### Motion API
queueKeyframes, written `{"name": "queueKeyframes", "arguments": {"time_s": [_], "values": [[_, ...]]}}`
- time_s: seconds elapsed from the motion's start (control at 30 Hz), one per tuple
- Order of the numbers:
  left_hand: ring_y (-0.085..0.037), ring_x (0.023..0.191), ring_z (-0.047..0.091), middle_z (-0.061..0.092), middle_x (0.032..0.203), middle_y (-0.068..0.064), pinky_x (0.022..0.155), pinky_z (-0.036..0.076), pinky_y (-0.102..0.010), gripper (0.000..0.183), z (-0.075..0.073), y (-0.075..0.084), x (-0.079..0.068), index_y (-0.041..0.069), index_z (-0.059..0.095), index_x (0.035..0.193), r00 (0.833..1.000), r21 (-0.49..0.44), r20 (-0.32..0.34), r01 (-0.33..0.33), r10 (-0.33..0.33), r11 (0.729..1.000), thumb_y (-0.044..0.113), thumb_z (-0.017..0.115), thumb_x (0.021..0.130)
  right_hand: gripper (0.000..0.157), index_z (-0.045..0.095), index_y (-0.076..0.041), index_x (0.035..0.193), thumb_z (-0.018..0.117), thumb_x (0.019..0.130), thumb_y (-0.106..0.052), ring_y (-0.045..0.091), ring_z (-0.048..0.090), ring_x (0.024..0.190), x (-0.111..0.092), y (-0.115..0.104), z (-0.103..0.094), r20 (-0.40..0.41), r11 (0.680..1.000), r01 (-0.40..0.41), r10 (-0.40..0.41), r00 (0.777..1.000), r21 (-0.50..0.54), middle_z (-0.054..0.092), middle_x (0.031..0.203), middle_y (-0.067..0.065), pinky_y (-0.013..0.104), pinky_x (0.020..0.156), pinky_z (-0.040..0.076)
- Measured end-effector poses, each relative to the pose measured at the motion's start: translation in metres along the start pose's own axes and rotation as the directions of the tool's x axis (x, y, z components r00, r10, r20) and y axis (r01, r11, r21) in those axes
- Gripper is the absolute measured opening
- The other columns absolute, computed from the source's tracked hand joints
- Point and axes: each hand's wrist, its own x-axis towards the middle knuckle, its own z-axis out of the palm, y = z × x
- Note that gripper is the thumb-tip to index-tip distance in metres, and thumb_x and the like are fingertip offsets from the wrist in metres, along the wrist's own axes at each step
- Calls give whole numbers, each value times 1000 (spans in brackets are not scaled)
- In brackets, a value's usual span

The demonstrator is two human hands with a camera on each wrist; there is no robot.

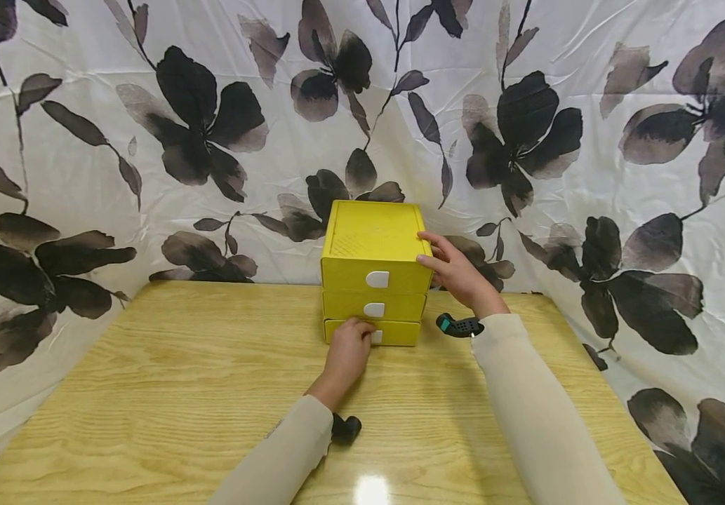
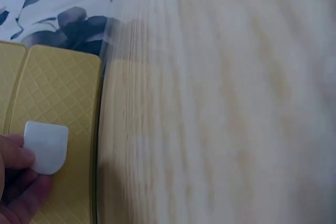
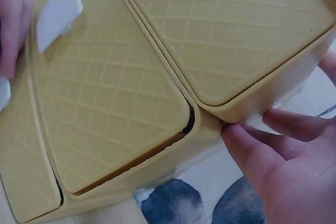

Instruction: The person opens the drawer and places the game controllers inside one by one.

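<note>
A yellow three-drawer box (image 1: 375, 231) stands at the back of the table, with a rounded white tab on each drawer front. My left hand (image 1: 349, 351) is at the bottom drawer (image 1: 400, 334); thumb and fingertips pinch the edge of its white tab (image 2: 47, 148). All three drawers look pushed in, with thin gaps along the edges of the middle drawer (image 3: 110, 87). Against the right side of the box, my right hand (image 1: 457, 270) rests with fingers extended. In the right wrist view, its fingertips touch the side wall near the seam below the top drawer (image 3: 236, 30).
The wooden table (image 1: 179, 393) spreads around the box. Behind and at both sides hangs a white cloth (image 1: 431, 42) with dark flowers, close to the back of the box. Black straps with camera mounts (image 1: 460, 325) sit at the wrists.
</note>
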Motion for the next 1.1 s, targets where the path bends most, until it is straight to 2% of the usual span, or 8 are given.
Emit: {"name": "queueKeyframes", "arguments": {"time_s": [0.37,0.77,0.9,1.1], "values": [[-23,81,67,69,85,-8,76,56,-34,9,2,-3,1,2,76,84,998,18,-54,-28,29,999,-1,68,83,59,27,-20,152,53,99,-23,39,38,137,0,0,1,6,1000,15,-15,1000,11,22,158,17,57,115,28],[-24,84,67,70,89,-7,77,56,-34,10,0,-1,2,3,76,88,1000,15,-6,3,-3,1000,2,67,86,58,28,-20,153,52,100,-22,35,39,135,0,3,-3,13,998,31,-31,999,49,25,157,15,55,114,30],[-23,84,67,70,89,-7,77,57,-34,10,-2,-1,0,3,76,90,999,9,30,14,-15,1000,3,66,87,59,26,-22,153,52,100,-24,35,37,138,-2,8,-3,10,999,40,-40,999,14,25,158,14,57,116,26],[-23,88,67,70,92,-7,79,57,-35,12,-15,-2,0,3,75,93,997,-7,76,8,-7,1000,5,65,89,62,21,-30,154,51,100,-36,31,32,143,-10,11,-3,-11,990,43,-44,999,-132,23,160,8,57,115,28]]}}
